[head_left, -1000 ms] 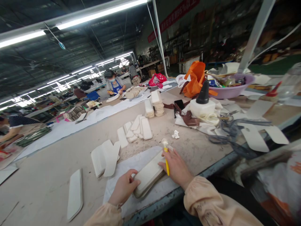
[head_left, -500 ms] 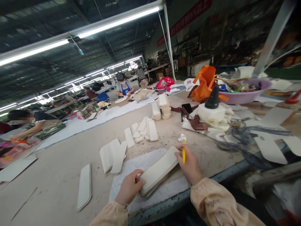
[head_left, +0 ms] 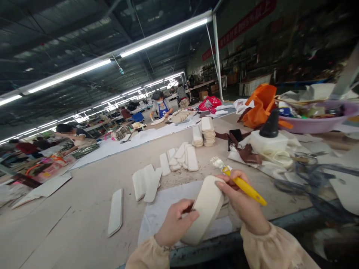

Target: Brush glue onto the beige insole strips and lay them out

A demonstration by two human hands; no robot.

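Observation:
My left hand (head_left: 175, 224) grips the near end of a cream oblong pad (head_left: 204, 209), lifted and bent above the white sheet (head_left: 165, 209) on the table. My right hand (head_left: 241, 200) pinches the pad's far end with its fingertips and also holds a yellow-handled brush (head_left: 242, 184), whose white bristles point up and to the left. More cream pads lie flat to the left: one alone (head_left: 116, 212), a small overlapping group (head_left: 147, 182), and a pile further back (head_left: 181, 158).
Two stacks of pads (head_left: 203, 134) stand mid-table. A white glue bottle with a black cap (head_left: 269, 136), scissors (head_left: 305, 158), brown scraps, an orange bag (head_left: 259, 104) and a purple basin (head_left: 322, 121) crowd the right. Other people work at tables further back on the left.
Both hands have lifted the top pad off the sheet and bent it. The brush in my right hand has swung from upright to slanting. The view has shifted right.

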